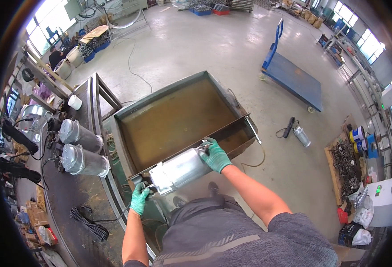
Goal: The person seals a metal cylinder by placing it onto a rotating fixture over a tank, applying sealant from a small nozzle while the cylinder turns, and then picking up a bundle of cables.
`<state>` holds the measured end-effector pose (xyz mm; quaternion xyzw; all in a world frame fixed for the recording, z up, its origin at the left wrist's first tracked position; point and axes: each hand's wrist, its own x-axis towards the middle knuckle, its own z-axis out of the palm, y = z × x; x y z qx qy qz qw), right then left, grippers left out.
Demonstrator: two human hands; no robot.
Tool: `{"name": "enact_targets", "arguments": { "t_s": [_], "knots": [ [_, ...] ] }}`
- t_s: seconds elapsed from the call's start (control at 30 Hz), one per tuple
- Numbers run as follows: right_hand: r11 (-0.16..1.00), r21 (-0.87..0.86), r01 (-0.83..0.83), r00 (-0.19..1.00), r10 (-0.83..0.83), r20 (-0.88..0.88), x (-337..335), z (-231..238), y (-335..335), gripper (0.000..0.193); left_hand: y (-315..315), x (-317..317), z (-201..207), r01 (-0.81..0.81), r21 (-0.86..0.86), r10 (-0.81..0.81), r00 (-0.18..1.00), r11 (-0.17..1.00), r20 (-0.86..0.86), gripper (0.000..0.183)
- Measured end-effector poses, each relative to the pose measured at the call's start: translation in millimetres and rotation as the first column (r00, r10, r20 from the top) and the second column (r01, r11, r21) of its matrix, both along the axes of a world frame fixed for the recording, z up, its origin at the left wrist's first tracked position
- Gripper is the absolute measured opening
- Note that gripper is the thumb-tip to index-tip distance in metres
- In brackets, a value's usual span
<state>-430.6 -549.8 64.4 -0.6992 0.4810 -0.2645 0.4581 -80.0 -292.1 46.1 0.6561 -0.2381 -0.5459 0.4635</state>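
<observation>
A silver metal cylinder (180, 170), like a pump or motor housing, lies level between my hands over the near edge of a water tank (131, 153). My right hand (217, 156), in a green glove, is closed around the fittings at its right end. My left hand (140, 199), also green-gloved, has its fingers closed at the small fitting on the left end; exactly what they pinch is partly hidden. A black cable (116, 219) runs from near my left hand to a coil (89, 224) on the workbench (67, 213). Brownish water (173, 120) fills the tank.
Two similar silver cylinders (84, 161) with black cables lie on the bench at left. A thin hose (264, 155) hangs from the tank's right corner. Another cylinder (301, 136) lies on the floor, near a blue flatbed trolley (291, 78). At right stands a wooden tray of metal parts (345, 164).
</observation>
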Motion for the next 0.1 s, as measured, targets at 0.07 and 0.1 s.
{"name": "enact_targets", "arguments": {
  "t_s": [0.07,0.1],
  "knots": [
    [0.957,-0.14,-0.254,0.961,0.233,-0.146,-19,10,-10,0.071,7,3,1,-0.01,-0.038,0.011,0.999,0.999,0.038,0.046],
    [0.904,-0.192,-0.382,0.913,0.337,-0.23,-38,13,-17,0.08,14,3,-1,-0.022,-0.056,0.025,0.998,0.998,0.061,0.051]
  ]
}}
